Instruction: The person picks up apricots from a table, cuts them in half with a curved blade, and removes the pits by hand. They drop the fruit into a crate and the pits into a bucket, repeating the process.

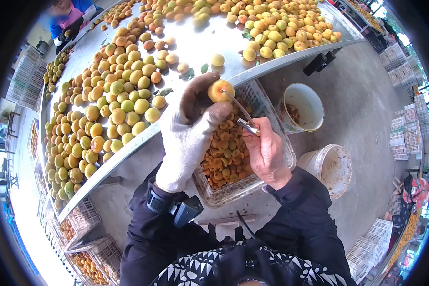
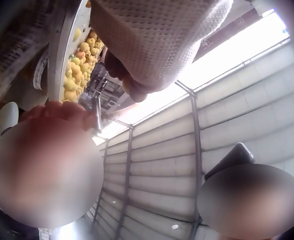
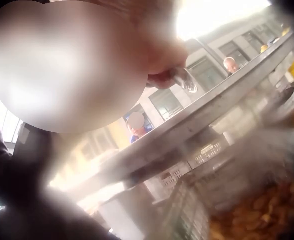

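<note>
In the head view my left hand [image 1: 186,143], in a white glove with dark fingertips, grips a yellow-orange apricot [image 1: 220,90] between thumb and fingers. My bare right hand [image 1: 266,155] holds a small knife [image 1: 249,126] by its metal handle. Its thin curved blade reaches up to the apricot, the tip at the fruit's face. Below both hands stands a plastic crate [image 1: 276,183] filled with cut apricot pieces [image 1: 226,157]. The white glove [image 2: 157,45] fills the top of the left wrist view. In the right wrist view, shiny metal [image 3: 187,80] pokes out from the blurred right hand.
A metal table [image 1: 114,165] carries many whole apricots [image 1: 124,76] and runs along the front and left. Two buckets, one white [image 1: 312,102] and one stained [image 1: 336,167], stand right of the crate. Crates of fruit [image 1: 88,262] sit lower left. Another person [image 1: 71,21] is across the table.
</note>
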Demonstrator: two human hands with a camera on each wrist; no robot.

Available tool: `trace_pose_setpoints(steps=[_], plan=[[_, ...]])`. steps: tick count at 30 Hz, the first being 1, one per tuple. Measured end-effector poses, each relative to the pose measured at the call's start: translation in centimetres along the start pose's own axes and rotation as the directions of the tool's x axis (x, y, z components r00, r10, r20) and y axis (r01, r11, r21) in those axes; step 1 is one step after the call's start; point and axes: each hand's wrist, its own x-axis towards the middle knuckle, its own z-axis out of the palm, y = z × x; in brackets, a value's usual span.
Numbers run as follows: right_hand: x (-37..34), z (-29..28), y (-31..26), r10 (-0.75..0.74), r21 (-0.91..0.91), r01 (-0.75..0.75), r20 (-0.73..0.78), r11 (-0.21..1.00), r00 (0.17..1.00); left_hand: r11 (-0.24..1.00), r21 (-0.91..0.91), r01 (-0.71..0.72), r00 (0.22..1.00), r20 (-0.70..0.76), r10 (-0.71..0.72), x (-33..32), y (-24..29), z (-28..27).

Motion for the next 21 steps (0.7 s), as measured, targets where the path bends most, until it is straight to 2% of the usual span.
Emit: trace_pose_setpoints(steps=[8, 10, 13, 17, 20, 21], plan=[[-0.7, 1.6, 1.3, -0.051, -0.030, 0.051, -0.009, 0.998, 0.999, 0.984, 0.157, -0.082, 0.996, -0.031, 0.088, -0.7, -1.1, 0.5], [-0.8, 1.8, 1.3, -0.023, 0.003, 0.023, 0.023, 1.000, 0.999, 0.957, 0.232, -0.175, 0.983, -0.017, 0.184, -0.5, -2.0, 0.1], [-1.1, 2.3, 1.9, -0.005, 0.011, 0.004, 0.041, 1.000, 0.999, 0.931, 0.320, -0.174, 0.983, -0.001, 0.184, -0.7, -2.0, 0.0], [-0.9, 2.3, 1.9, 0.005, 0.006, -0.005, 0.038, 1.000, 0.999, 0.940, 0.311, -0.142, 0.987, -0.021, 0.157, -0.5, -1.9, 0.1], [-0.6, 2.4, 2.2, 0.013, -0.066, -0.010, 0.046, 0.998, 0.999, 0.955, 0.279, -0.099, 0.992, -0.046, 0.116, -0.1, -2.0, 0.0], [-0.5, 2.3, 2.3, 0.012, -0.088, -0.007, 0.053, 0.996, 0.999, 0.980, 0.201, 0.002, 0.999, -0.051, 0.009, 0.0, -1.6, 0.0]])
